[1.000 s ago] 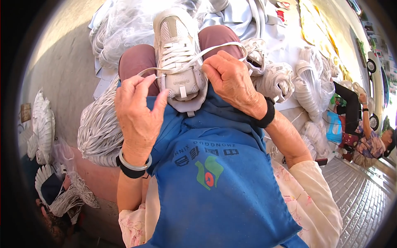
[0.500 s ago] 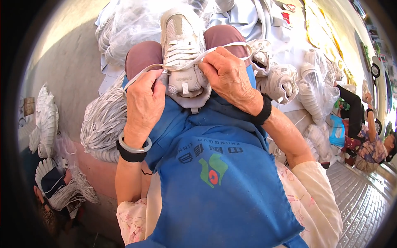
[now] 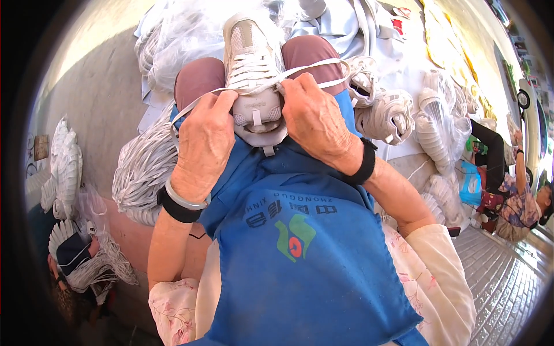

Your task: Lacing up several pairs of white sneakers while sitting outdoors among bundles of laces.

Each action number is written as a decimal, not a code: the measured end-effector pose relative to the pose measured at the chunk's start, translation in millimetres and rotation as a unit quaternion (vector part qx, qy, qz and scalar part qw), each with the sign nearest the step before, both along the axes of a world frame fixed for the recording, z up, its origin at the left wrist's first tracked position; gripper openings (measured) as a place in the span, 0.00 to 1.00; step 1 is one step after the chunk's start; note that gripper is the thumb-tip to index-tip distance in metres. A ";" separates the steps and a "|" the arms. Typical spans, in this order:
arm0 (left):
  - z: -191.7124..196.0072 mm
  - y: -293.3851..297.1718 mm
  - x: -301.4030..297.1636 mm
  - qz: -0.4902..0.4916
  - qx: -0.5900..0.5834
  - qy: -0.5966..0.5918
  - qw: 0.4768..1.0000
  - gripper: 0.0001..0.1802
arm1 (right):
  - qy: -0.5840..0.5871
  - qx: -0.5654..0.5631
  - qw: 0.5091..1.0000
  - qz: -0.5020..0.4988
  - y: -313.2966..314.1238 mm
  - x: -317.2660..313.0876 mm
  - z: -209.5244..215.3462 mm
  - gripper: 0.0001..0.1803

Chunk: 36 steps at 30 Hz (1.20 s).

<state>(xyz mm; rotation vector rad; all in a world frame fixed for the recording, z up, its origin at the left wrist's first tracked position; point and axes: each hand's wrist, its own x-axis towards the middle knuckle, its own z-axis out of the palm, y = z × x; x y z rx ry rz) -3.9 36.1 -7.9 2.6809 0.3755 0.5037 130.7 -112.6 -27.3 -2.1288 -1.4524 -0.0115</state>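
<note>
A white sneaker lies on my lap between my knees, toe pointing away from me, above my blue apron. My left hand pinches one end of its white lace by the shoe's tongue. On the other side my right hand grips the second lace end, which runs taut out to the right. Both hands press against the shoe's heel end.
A big bundle of loose white laces lies at my left thigh. More white sneakers are piled at right, and plastic-wrapped ones ahead. Another person sits at far right on the tiled floor.
Both hands have moved up the shoe toward its tongue, and the lace ends are now pulled out tight to either side.
</note>
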 end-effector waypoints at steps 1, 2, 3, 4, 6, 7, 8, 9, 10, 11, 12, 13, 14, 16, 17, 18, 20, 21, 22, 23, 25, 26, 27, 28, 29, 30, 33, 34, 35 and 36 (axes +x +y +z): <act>3.1 0.5 0.3 0.002 0.001 -0.001 1.000 0.15 | -0.001 0.001 1.000 0.002 -0.2 1.2 -1.6 0.10; 5.8 0.7 1.2 -0.006 0.010 0.033 0.999 0.15 | 0.030 0.031 0.999 0.004 -0.7 2.4 -2.9 0.11; 7.0 1.0 2.2 -0.014 0.019 0.066 0.998 0.15 | 0.061 0.061 0.996 0.006 -1.2 2.8 -3.9 0.13; 5.8 1.8 4.0 -0.014 0.019 0.064 0.998 0.15 | 0.060 0.061 0.996 0.007 -1.5 2.9 -5.4 0.13; 2.4 3.6 7.6 -0.013 0.056 0.076 0.995 0.14 | 0.050 0.066 0.996 0.020 -1.4 2.9 -7.5 0.16; 1.9 3.8 8.0 -0.015 0.054 0.074 0.996 0.14 | 0.049 0.064 0.997 0.018 -2.3 3.1 -5.6 0.16; 1.6 5.1 7.4 -0.021 0.055 0.062 0.996 0.13 | 0.023 0.047 0.998 0.031 -2.9 2.4 -2.4 0.15; 0.6 6.1 7.1 -0.026 0.056 0.050 0.997 0.13 | -0.001 0.030 0.999 0.045 -3.5 2.2 -0.6 0.15; -1.8 7.1 6.8 -0.026 0.054 0.049 0.997 0.13 | -0.002 0.029 0.999 0.045 -3.3 2.0 -0.6 0.15; -5.4 7.7 6.5 -0.026 0.052 0.025 0.998 0.13 | -0.030 0.019 0.998 0.047 -3.1 1.7 -0.7 0.15; -7.9 7.8 6.8 -0.024 0.049 0.001 0.999 0.14 | -0.058 0.009 0.997 0.051 -2.9 1.6 -0.9 0.14; -8.1 8.3 6.9 -0.024 0.048 0.002 0.999 0.14 | -0.057 0.009 0.997 0.051 -1.9 0.7 0.5 0.14; -8.0 9.0 7.2 -0.026 0.046 -0.011 0.999 0.13 | -0.086 -0.021 0.995 0.042 -0.3 0.1 3.5 0.12; -6.6 9.6 7.8 -0.026 0.043 -0.023 0.998 0.13 | -0.116 -0.052 0.991 0.035 5.0 1.3 11.0 0.09; -4.7 9.5 8.2 -0.028 0.053 -0.033 0.998 0.12 | -0.167 -0.038 0.984 0.041 10.1 4.7 15.0 0.07; -3.1 9.3 8.5 -0.029 0.062 -0.044 0.997 0.11 | -0.218 -0.023 0.975 0.048 14.1 6.3 17.4 0.05; 0.3 8.9 9.9 -0.025 0.065 -0.026 0.997 0.10 | -0.248 -0.013 0.967 0.050 19.0 6.2 16.3 0.03; 0.6 9.2 10.1 -0.023 0.069 -0.007 0.997 0.10 | -0.252 -0.022 0.965 0.061 20.3 6.6 12.4 0.03; -1.7 9.9 9.0 -0.018 0.068 -0.007 0.997 0.10 | -0.257 -0.030 0.963 0.074 22.1 6.4 9.9 0.03; -6.0 10.4 7.9 -0.015 0.053 -0.020 0.998 0.10 | -0.258 -0.029 0.963 0.079 22.2 7.0 8.9 0.03; -9.8 11.7 6.4 -0.008 0.036 -0.031 0.999 0.10 | -0.213 -0.005 0.972 0.097 18.1 10.2 7.7 0.05; -10.1 11.5 6.4 -0.013 0.004 -0.063 0.998 0.10 | -0.211 -0.006 0.972 0.102 16.8 11.8 6.8 0.05; -10.4 10.8 5.6 -0.017 -0.028 -0.095 0.995 0.10 | -0.181 0.007 0.978 0.107 15.8 13.7 5.7 0.07; -12.2 11.0 5.7 -0.013 -0.031 -0.092 0.995 0.10 | -0.152 0.020 0.982 0.109 17.3 14.9 7.0 0.08; -14.1 11.2 5.9 -0.013 -0.045 -0.100 0.994 0.10 | -0.119 0.029 0.984 0.128 15.7 13.5 9.8 0.09; -15.9 12.1 5.6 -0.013 -0.060 -0.108 0.992 0.09 | -0.116 0.027 0.984 0.131 16.2 7.3 12.0 0.09; -20.5 19.0 6.8 -0.039 -0.023 -0.137 0.990 0.08 | 0.120 0.108 0.971 0.174 21.9 -17.1 40.5 0.04; -19.5 17.7 8.7 -0.042 -0.027 -0.136 0.989 0.08 | 0.213 0.135 0.944 0.214 23.5 -22.5 47.9 0.04; -18.5 15.5 8.2 -0.027 -0.034 -0.138 0.989 0.07 | 0.309 0.101 0.911 0.252 21.0 -26.6 53.7 0.03; -17.4 13.9 7.2 -0.011 -0.042 -0.141 0.989 0.07 | 0.401 0.066 0.868 0.287 17.4 -30.0 57.5 0.03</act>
